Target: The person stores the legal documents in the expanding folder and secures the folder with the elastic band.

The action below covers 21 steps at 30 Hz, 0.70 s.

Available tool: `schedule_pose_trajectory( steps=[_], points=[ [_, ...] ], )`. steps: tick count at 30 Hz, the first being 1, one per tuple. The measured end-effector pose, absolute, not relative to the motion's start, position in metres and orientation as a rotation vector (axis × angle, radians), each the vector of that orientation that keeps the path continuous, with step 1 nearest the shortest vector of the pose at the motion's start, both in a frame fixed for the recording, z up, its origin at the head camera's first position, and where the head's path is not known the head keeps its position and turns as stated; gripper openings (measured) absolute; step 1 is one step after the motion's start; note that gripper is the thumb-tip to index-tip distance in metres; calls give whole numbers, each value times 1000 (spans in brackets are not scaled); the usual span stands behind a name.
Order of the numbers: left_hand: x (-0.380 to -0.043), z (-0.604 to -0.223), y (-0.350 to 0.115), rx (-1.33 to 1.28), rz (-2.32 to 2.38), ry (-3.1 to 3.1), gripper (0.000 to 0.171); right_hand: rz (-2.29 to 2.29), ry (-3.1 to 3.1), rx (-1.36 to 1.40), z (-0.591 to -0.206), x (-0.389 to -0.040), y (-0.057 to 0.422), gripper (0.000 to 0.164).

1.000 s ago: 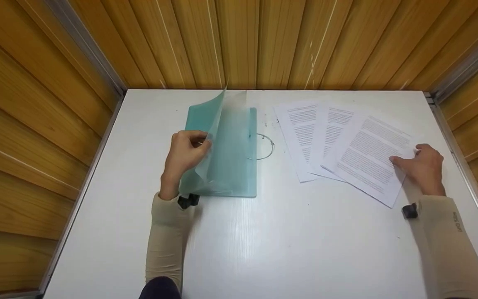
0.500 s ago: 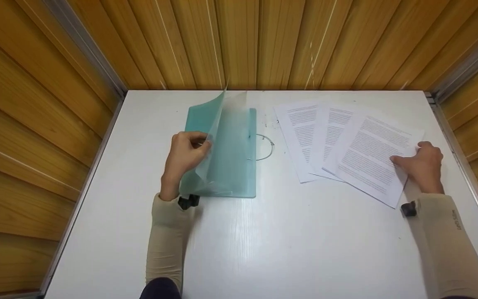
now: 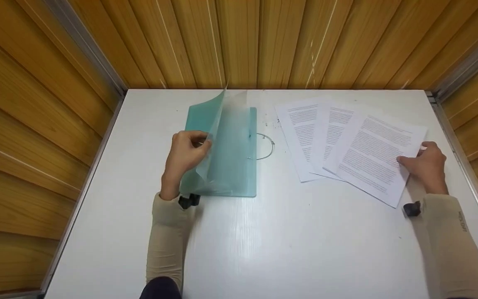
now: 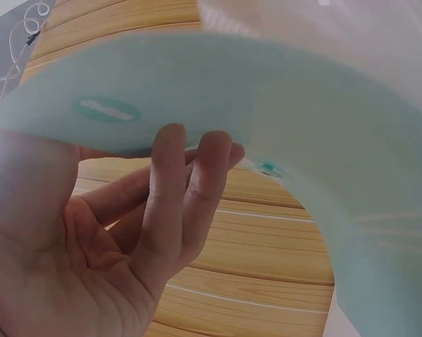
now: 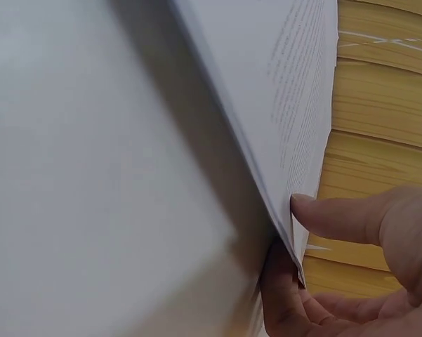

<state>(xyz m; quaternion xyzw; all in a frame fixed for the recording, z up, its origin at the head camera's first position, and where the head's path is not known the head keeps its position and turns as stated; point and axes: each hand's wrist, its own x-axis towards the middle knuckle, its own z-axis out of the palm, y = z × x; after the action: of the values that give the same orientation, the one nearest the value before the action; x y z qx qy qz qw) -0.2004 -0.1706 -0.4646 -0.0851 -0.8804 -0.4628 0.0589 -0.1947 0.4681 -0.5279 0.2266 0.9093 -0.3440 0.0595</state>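
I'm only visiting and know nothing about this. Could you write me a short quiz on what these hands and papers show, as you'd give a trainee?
1. Open question: what is the left hand holding?
2. True or false: the printed papers are squared up in one neat pile.
3. Fill in the blank: the right hand has its ____ on the printed face of the nearest sheet.

Key
1. A curved, translucent sheet of the green folder.
2. False; they lie fanned out on the white table.
3. Thumb.
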Motion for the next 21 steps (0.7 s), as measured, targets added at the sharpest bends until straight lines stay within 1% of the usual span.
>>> schedule_pose_trajectory(
  steps=[8,17,20,21],
  points=[
    [-201,-463,-171,-260,-1403,-2661,26,-1067,2689,738,-528,-195,481,71],
    [-202,-461,-172,-245,-1389,-2673,27,-1317,2526,767,-529,-194,496,61],
    [-201,-459,-173,-243,-1398,-2679,27,-1407,2446,794,-524,-192,497,53],
    [-201,-458,-173,-243,-1400,-2681,27,-1439,2413,810,-522,-191,497,47]
  ],
)
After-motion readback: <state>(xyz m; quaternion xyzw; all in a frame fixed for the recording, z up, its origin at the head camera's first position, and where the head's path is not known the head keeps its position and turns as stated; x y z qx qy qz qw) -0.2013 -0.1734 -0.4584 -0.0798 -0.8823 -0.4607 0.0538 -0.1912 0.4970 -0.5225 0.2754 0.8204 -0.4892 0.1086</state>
